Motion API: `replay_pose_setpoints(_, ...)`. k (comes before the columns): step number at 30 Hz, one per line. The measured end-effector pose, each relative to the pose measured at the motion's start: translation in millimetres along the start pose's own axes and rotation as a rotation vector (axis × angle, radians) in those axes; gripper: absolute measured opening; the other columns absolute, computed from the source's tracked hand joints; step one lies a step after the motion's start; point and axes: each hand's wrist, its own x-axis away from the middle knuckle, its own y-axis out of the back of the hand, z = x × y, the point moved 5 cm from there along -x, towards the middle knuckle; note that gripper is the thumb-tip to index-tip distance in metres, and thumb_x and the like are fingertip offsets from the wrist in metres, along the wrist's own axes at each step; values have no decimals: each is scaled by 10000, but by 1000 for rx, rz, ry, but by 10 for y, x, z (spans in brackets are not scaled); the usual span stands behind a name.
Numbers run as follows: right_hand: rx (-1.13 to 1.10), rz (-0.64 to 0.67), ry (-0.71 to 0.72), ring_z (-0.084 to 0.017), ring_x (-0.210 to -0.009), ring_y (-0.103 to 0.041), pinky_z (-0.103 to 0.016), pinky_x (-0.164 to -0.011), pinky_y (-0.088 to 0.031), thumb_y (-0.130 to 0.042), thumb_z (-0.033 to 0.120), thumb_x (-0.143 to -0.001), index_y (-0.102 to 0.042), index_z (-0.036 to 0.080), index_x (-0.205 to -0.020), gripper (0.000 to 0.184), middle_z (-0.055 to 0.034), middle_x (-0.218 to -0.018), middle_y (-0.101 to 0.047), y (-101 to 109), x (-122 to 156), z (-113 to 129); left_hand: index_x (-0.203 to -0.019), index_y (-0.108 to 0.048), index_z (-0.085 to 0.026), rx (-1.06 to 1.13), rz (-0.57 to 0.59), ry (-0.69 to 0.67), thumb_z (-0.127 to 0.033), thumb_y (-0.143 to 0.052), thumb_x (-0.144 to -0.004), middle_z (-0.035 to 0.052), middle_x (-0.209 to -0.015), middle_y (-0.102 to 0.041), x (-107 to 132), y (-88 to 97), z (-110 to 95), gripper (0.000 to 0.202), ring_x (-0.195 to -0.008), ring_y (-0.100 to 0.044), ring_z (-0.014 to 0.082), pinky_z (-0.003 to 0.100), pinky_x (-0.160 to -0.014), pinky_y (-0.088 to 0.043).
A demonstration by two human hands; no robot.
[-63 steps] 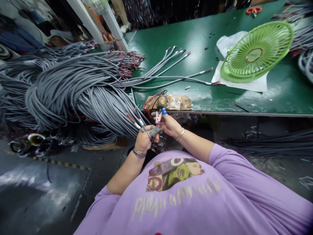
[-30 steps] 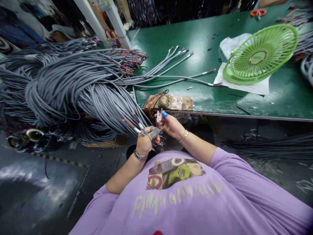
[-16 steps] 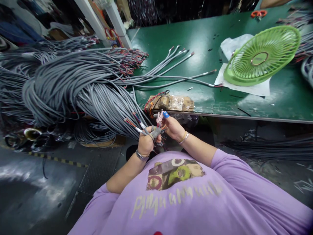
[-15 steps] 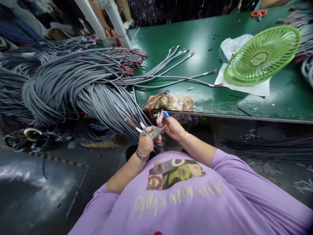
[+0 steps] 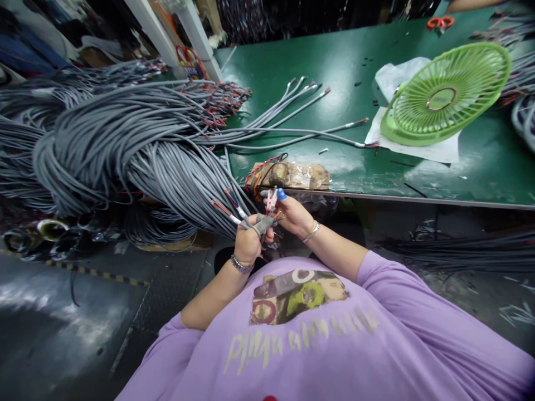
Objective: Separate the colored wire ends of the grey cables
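My left hand (image 5: 247, 244) is closed round several grey cables (image 5: 238, 221) whose stripped ends spread into thin coloured wires. Grey material wraps its thumb. My right hand (image 5: 296, 216), with a blue covering (image 5: 281, 194) on one fingertip, is pinched at the thin wires (image 5: 272, 201) just right of the left hand. Pale pinkish pieces stand up among these wires; they are too small to make out. Both hands are in front of the purple shirt, just below the bench edge.
A large bundle of grey cables (image 5: 104, 133) hangs over the left of the green bench (image 5: 334, 61). A wooden block (image 5: 309, 176) lies at the bench's front edge. Farther right are a green fan (image 5: 443, 100) and orange-handled scissors (image 5: 440, 23). Black cables (image 5: 451, 253) lie below the bench.
My hands keep almost the same places and grip. The right fingers have shifted slightly left at the wires. The whole view has moved a little.
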Motion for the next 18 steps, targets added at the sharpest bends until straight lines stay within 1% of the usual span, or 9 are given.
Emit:
replay_pose_setpoints(4,20,-12,-3,-120,-624,-553,-231,-575,-454,-683,539,-811,-669,173,-812,366,-21,-708,-671,19,-10,-9,-565,-604,-153,-31,2,19,-410,-757,-647,-21,-454,-575,-1,-7,-2,310,-373,-498,71,177,-376,-428)
replay_pose_setpoints(8,-13,6,-12,-114,-611,-554,-224,-567,-467,-681,562,-806,-670,172,-823,390,-21,-715,-681,37,-17,-34,-572,-609,-154,-40,6,13,-416,-762,-646,-23,-455,-576,1,-10,0,312,-370,-497,72,180,-376,-431)
replay_pose_setpoints(14,-77,51,-100,-103,-581,-556,-220,-558,-481,-570,620,-861,-656,170,-850,459,-11,-710,-674,25,6,-52,-557,-611,-155,-79,57,-80,-401,-723,-743,-18,-479,-588,39,16,26,329,-393,-509,69,178,-395,-428)
replay_pose_setpoints(18,-80,84,-156,-105,-583,-559,-206,-514,-454,-526,621,-885,-648,178,-852,461,-18,-733,-674,18,23,-53,-579,-633,-156,-108,89,-135,-398,-707,-778,-10,-497,-603,92,49,38,323,-417,-534,75,182,-420,-434)
